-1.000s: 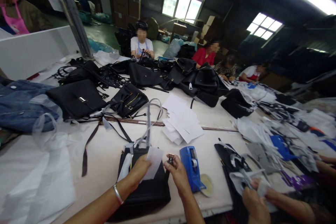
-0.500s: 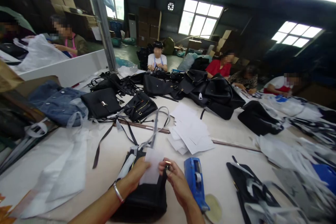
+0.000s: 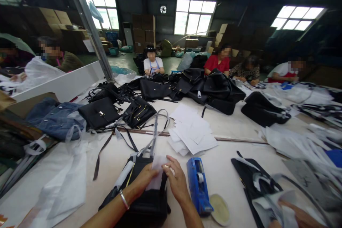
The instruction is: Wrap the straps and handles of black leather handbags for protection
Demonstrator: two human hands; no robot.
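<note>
A black bag (image 3: 144, 205) stands on the table in front of me, with a gold zipper on its left side and grey-wrapped handles (image 3: 155, 131) rising behind it. My left hand (image 3: 145, 176), with a silver bangle at the wrist, pinches a thin white paper sheet (image 3: 155, 181) against the bag's front. At the sheet's right edge, my right hand (image 3: 176, 180) has its fingertips closed around a small gold metal clasp (image 3: 166, 166) on the bag. Part of the clasp is hidden by the fingers.
A blue tape dispenser (image 3: 198, 185) and a tape roll (image 3: 219, 209) lie to the right. Loose white sheets (image 3: 191, 128) are piled ahead. Black bags (image 3: 213, 89) heap across the far table. Another person's hand (image 3: 301, 215) works at the lower right; several people sit beyond.
My view has turned slightly right. The paper shows narrower, folded closer around the clasp, and the right fingers have straightened and come nearer to the left hand. Another person's hand has appeared at lower right.
</note>
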